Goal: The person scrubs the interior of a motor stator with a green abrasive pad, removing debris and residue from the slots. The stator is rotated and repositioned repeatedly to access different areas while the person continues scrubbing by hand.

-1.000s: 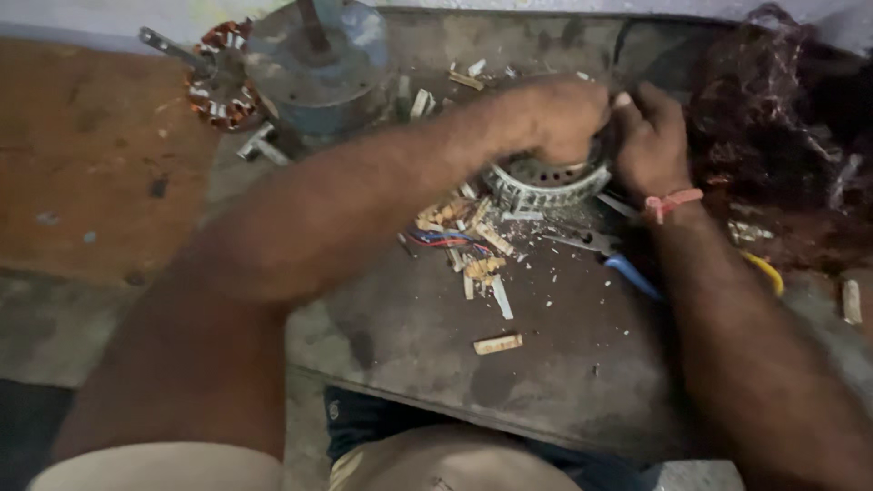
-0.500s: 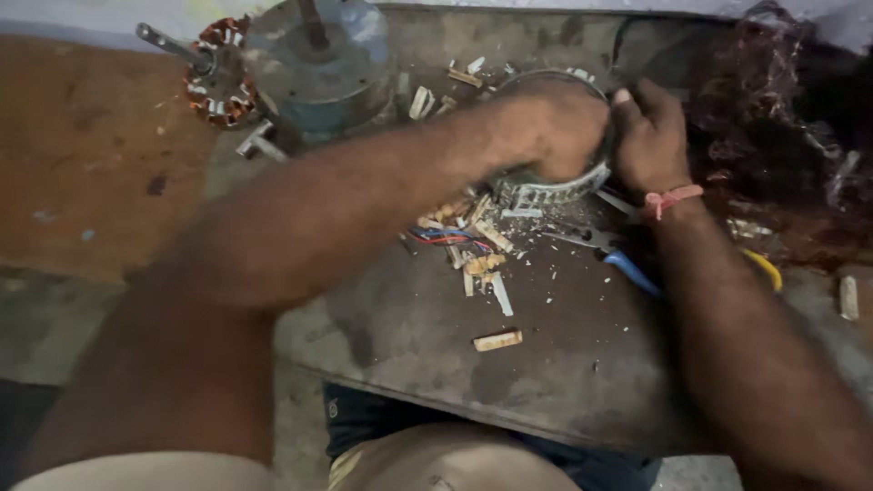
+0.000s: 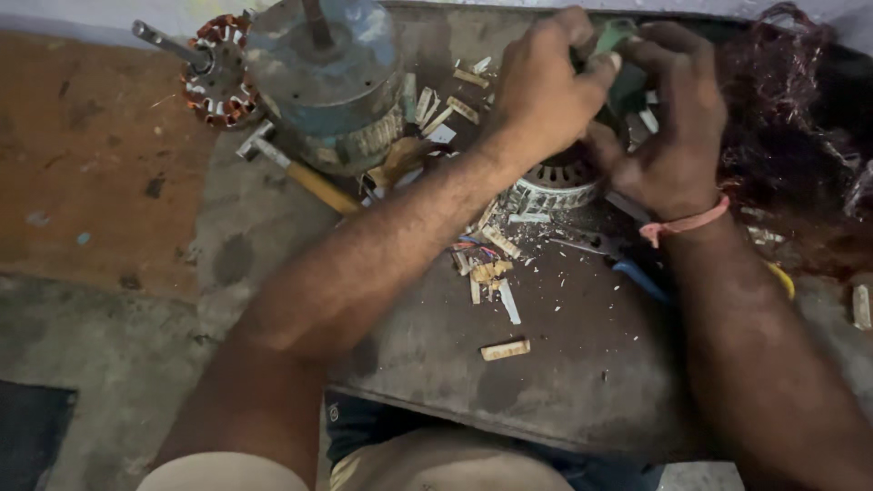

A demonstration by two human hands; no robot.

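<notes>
While your left hand (image 3: 546, 82) pinches a green-handled tool (image 3: 611, 38) between thumb and fingers, your right hand (image 3: 668, 127) curls closed beside it, touching the same handle. Both sit over the ring-shaped stator core (image 3: 556, 186), mid-bench on the metal plate (image 3: 564, 364). Paper slot scraps (image 3: 491, 264) lie just below. Motor housing (image 3: 332, 82) stands left; copper wire tangle (image 3: 782, 136) right.

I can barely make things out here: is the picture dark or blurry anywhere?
Head view: dim, flat light with no glare; the left hand and right hand over the stator ring look slightly soft; the copper wire tangle sinks into shadow at right; the forearms nearest the camera are out of focus.
</notes>
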